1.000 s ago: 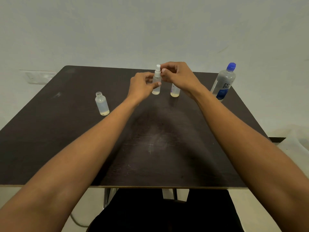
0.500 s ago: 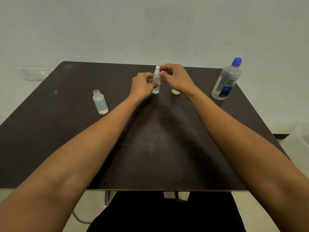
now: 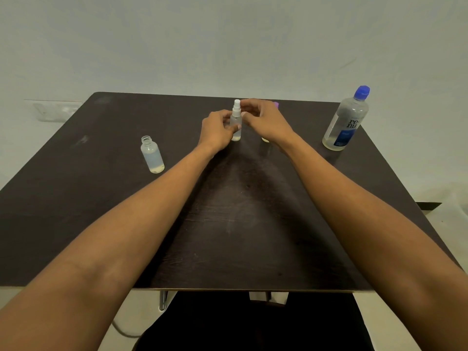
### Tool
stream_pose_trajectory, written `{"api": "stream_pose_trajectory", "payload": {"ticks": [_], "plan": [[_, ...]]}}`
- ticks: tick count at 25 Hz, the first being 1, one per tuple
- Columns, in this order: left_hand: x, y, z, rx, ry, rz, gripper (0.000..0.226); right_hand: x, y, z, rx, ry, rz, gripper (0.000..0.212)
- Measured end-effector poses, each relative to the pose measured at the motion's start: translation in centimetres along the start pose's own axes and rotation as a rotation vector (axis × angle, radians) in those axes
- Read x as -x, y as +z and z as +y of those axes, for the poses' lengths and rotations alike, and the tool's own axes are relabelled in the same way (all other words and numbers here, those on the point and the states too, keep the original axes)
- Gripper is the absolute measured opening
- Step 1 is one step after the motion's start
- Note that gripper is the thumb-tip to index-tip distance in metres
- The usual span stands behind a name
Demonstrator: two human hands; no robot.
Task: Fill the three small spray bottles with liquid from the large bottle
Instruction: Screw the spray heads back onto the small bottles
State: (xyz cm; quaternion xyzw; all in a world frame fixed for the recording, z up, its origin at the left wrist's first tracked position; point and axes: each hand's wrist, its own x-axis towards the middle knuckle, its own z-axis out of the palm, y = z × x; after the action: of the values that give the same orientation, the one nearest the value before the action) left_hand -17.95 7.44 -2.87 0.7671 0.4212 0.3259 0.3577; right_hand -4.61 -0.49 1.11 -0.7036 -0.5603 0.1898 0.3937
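I have both hands out over the far middle of the dark tabletop (image 3: 101, 198). My left hand (image 3: 217, 131) wraps the body of a small spray bottle (image 3: 236, 122), its fingers (image 3: 234, 127) curled round the clear plastic and pinching it; the bottle stands upright, and I cannot tell whether its base touches the surface. My right hand (image 3: 266, 121) sits just beside it, with fingertips pinched on the white spray head (image 3: 237, 108) at the bottle's neck. A little pale liquid shows at the bottom of this bottle.

Just behind and below my right wrist, on the side away from my left fingers, I see the base of a second small bottle (image 3: 265, 139); most of it is hidden by the hand, so I cannot tell whether it is capped. A bit of purple (image 3: 276, 104) peeks out past my right knuckles; what it is I cannot say.

Well off to the left of my left fingers stands a third small bottle (image 3: 152, 155), upright, its neck open, with a shallow layer of liquid inside.

Well to the right of my right fingers, near the table's far right edge, the large bottle (image 3: 347, 120) stands upright with its blue cap (image 3: 362, 91) on, apart from everything else.
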Motion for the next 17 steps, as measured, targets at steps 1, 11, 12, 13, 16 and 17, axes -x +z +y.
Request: {"api": "stream_pose_trajectory", "payload": {"ticks": [1, 11, 12, 13, 16, 17], "plan": [[0.0, 0.0, 0.0, -0.001, -0.003, 0.0, 0.044, 0.1, 0.0, -0.1, -0.003, 0.0, -0.003, 0.042], [3.6, -3.7, 2.4, 0.035, 0.097, 0.098, 0.052, 3.9, -2.6, -2.3, -0.151, -0.11, 0.099, 0.048], [4.7, -4.5, 2.9, 0.053, 0.113, 0.111, 0.048, 4.7, -2.8, -2.6, -0.196, -0.128, 0.101, 0.047], [6.0, -5.3, 3.3, 0.077, 0.127, 0.122, 0.045, 5.7, -2.9, -3.0, -0.241, -0.147, 0.098, 0.046], [10.0, -7.4, 4.1, 0.139, 0.182, 0.144, 0.039, 9.0, -3.0, -3.9, -0.321, -0.206, 0.08, 0.042], [11.3, -7.9, 4.3, 0.151, 0.198, 0.145, 0.038, 10.1, -3.0, -4.0, -0.335, -0.221, 0.073, 0.042]]}}
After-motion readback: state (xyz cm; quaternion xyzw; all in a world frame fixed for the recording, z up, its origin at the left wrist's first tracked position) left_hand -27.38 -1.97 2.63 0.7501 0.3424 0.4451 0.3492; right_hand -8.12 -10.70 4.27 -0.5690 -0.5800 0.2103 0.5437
